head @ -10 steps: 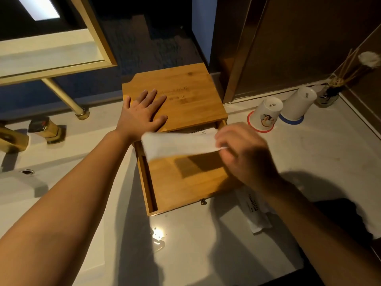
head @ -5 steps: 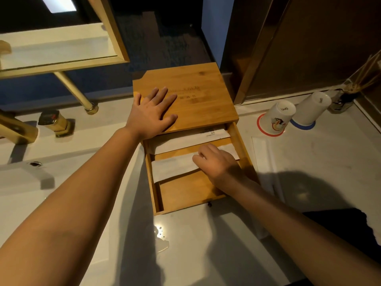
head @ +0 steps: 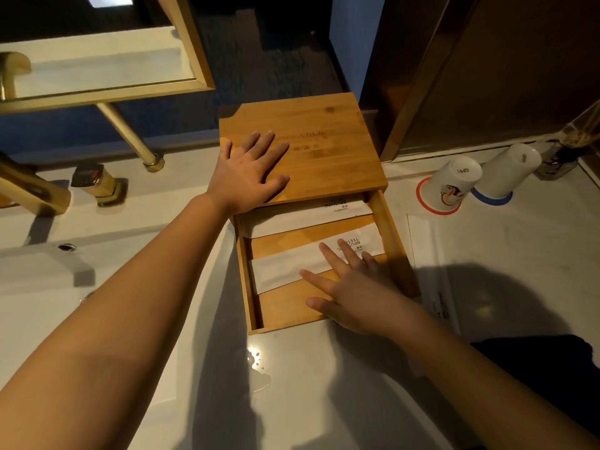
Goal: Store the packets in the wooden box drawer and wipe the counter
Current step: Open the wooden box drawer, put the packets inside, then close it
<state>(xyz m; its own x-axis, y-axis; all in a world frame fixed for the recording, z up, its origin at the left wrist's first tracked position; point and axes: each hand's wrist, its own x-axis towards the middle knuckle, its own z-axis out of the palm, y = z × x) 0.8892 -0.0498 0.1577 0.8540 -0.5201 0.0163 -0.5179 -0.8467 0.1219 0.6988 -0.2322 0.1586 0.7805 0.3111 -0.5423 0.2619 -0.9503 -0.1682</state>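
Left hand: my left hand (head: 248, 175) is lying flat on the lid of the wooden box (head: 311, 147), fingers spread and holding nothing, steadying the box.
Right hand: my right hand (head: 354, 287) is resting inside the open drawer (head: 285, 306), fingers (head: 331, 254) apart and flat, the tips pressing on the near packet (head: 292, 266); I am gripping nothing.
Packets stored: the near packet is lying across the drawer floor, its long axis running side to side with a slight tilt; the far packet (head: 305, 216) is lying parallel behind it, partly under the lid.
Packet outstanding: a third packet (head: 435, 280) is lying on the bench (head: 519, 241) just beside the drawer's right wall, its long axis running from the front edge toward the back, largely in shadow.
Key relation: that packet is sitting to the right of my right hand, beyond the drawer wall; the right hand is plainly the nearer one.
Judgement: I am finishing the placing step; the reach to the right probably comes next, and the packet would need a quarter turn to match the others.
Wiping: droplets (head: 258, 368) are showing near the front edge of the bench; not yet wiped.
Bystanders: two upturned cups (head: 454, 183) are standing toward the back right corner, well apart from the work.
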